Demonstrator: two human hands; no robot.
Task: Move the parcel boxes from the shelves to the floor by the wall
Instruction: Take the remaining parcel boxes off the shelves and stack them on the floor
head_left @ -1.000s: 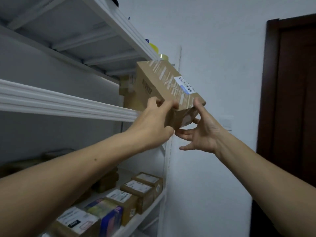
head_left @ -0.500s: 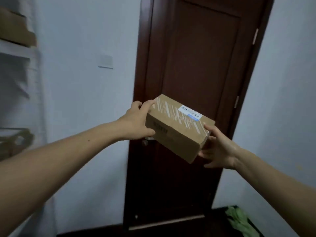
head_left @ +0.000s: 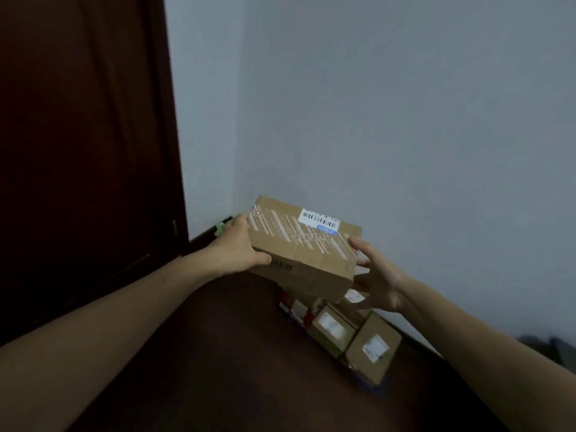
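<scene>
While clamped between both grips, carried in the air as a brown box [head_left: 304, 244]: left hand [head_left: 238, 249] wrapped round its left end, right hand [head_left: 377, 275] spread against its right end, fingers underneath. On top, between the grips, a white barcode label [head_left: 319, 218] and pale tape stripes. Below the right grip, more boxes [head_left: 352, 335] lying in a row on the dark floor [head_left: 218, 353] against the pale wall [head_left: 405, 120]. Beyond the left grip, a dark door [head_left: 78, 135].

Left arm: my forearm [head_left: 103, 332] is bare, no sleeve in view.
Right arm: my forearm [head_left: 486, 344] is bare too, nothing on the wrist.
</scene>
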